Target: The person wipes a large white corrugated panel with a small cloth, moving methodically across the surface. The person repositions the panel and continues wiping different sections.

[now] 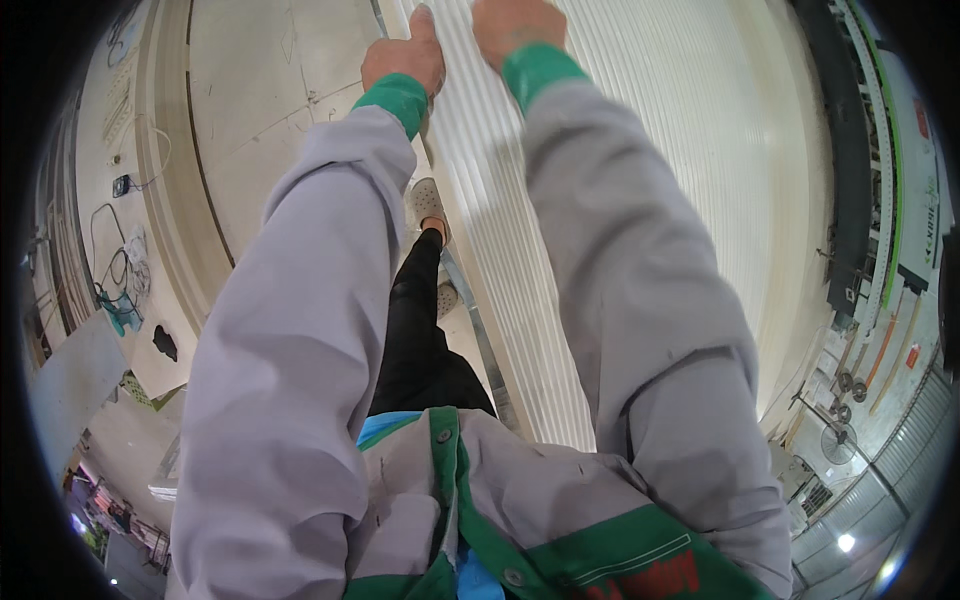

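Observation:
Long white ribbed panels (520, 290) lie in front of me and to my right, their ridges running away from me. My left hand (405, 62) is at the left edge of the ribbed surface, thumb stretched forward and fingers curled; what they hold, if anything, is hidden. Over the ribbed surface, my right hand (518, 25) is closed like a fist and partly cut off by the top of the view. Anything inside it is out of sight. Grey sleeves with green cuffs cover both arms.
Pale long boards (168, 130) lie to the left on the floor. Beyond them are a cable and a teal tool (120, 312). A dark machine with a green-edged rail (885, 150) runs along the right. A standing fan (838, 442) is at lower right. My shoe (428, 200) is beside the panels.

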A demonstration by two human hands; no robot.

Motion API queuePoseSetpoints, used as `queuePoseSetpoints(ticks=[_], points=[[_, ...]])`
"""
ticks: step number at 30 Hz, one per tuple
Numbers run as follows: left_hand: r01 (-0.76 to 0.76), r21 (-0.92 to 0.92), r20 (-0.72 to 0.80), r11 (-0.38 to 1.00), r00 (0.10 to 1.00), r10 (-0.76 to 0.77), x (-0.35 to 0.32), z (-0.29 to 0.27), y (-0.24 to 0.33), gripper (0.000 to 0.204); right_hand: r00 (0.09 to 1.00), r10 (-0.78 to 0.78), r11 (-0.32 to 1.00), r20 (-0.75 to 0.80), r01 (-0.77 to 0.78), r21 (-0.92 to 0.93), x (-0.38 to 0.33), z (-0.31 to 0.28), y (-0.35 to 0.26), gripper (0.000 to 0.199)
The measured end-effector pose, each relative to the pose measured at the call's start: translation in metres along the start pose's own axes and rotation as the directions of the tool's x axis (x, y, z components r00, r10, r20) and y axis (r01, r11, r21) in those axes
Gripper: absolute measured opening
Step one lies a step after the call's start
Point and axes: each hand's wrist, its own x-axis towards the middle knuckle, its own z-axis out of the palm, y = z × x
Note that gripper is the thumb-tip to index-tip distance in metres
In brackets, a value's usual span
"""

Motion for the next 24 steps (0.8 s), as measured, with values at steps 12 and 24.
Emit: queuePoseSetpoints(ticks=[12, 24], points=[[0.035, -0.066, 0.127, 0.997, 0.992, -0.026, -0.019, -0.019, 0.011, 0.094, 0.966, 0.207, 0.977, 0.152, -0.211, 0.009, -0.516, -0.216, 0.039, 0.014], [0.001, -0.061, 0.042, 0.998, 0.999, 0.002, -0.017, -0.011, 0.011, 0.094, 0.999, -0.031, 0.997, -0.013, 0.032, 0.065, -0.060, -0.012, 0.019, 0.026]])
